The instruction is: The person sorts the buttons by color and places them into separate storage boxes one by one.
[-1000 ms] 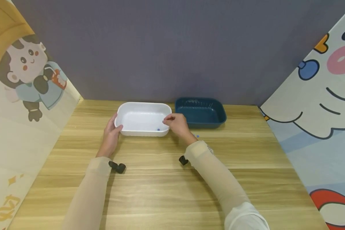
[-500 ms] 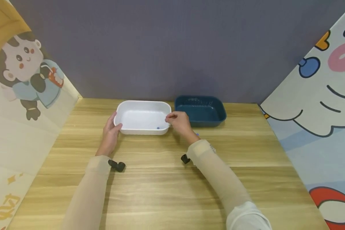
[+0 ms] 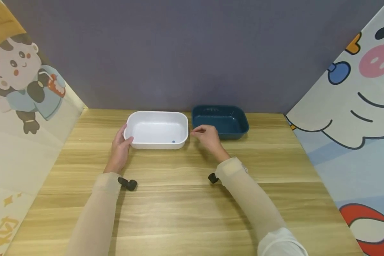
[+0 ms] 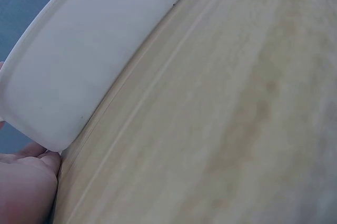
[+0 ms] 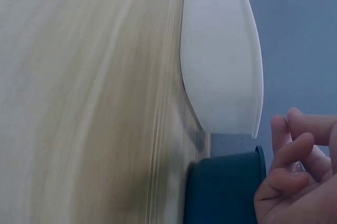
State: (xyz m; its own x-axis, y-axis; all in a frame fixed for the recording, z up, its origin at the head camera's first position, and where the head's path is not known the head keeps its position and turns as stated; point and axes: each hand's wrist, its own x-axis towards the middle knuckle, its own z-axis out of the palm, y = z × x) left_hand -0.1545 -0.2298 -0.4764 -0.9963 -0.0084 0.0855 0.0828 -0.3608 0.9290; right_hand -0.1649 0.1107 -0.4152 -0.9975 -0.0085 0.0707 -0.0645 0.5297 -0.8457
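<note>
My left hand (image 3: 119, 147) grips the left end of a white plastic basin (image 3: 158, 145), with the thumb over the rim and the fingers along its outer side. A small blue bead (image 3: 174, 141) lies inside, near the front right corner. My right hand (image 3: 208, 138) hovers just right of the basin's rim, in front of the dark teal basin's left end. In the right wrist view its thumb and index fingertips (image 5: 295, 116) meet and the other fingers curl; I cannot tell whether something tiny sits between them. The left wrist view shows the white basin's outer wall.
The dark teal basin (image 3: 233, 135) stands right beside the white one, near the grey back panel (image 3: 192, 53). Both stand on a wood-grain table (image 3: 169, 206). Printed cartoon panels rise at the left (image 3: 22, 142) and right (image 3: 339, 121).
My right hand has moved right, from over the white basin's right rim to beyond it. Small blue bits seen earlier near that wrist are out of sight. The left hand keeps its hold.
</note>
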